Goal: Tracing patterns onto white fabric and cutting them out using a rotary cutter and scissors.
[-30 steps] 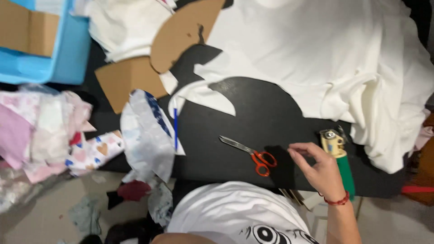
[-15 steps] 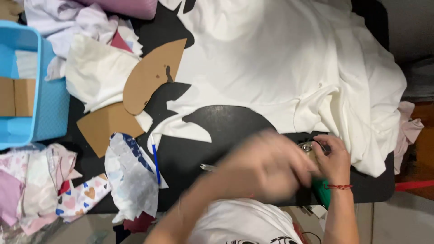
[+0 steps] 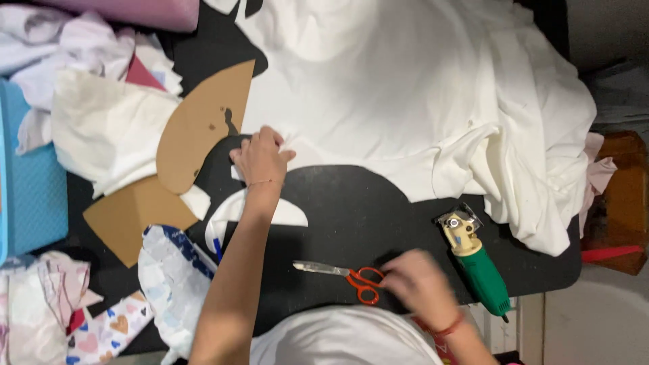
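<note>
My left hand (image 3: 260,157) rests flat on the edge of the large white fabric (image 3: 419,94) spread over the black table (image 3: 358,209), beside a curved brown cardboard pattern (image 3: 203,125). A cut white fabric piece (image 3: 284,213) lies under my forearm. My right hand (image 3: 418,284), blurred, is at the orange handles of the scissors (image 3: 338,273), which lie on the table with blades pointing left. I cannot tell whether the fingers grip the handles. A small electric cutter with a green handle (image 3: 476,260) lies just right of that hand.
A second cardboard piece (image 3: 132,216) and a blue pen (image 3: 216,245) lie at left. A blue bin (image 3: 30,192), white cloth scraps (image 3: 101,128) and patterned fabrics (image 3: 108,324) crowd the left side. A wooden stool (image 3: 618,196) stands beyond the table's right edge.
My left arm swept across and landed on the white fabric's edge. My right hand moved left from the green cutter to the scissors' handles. The view shifted slightly.
</note>
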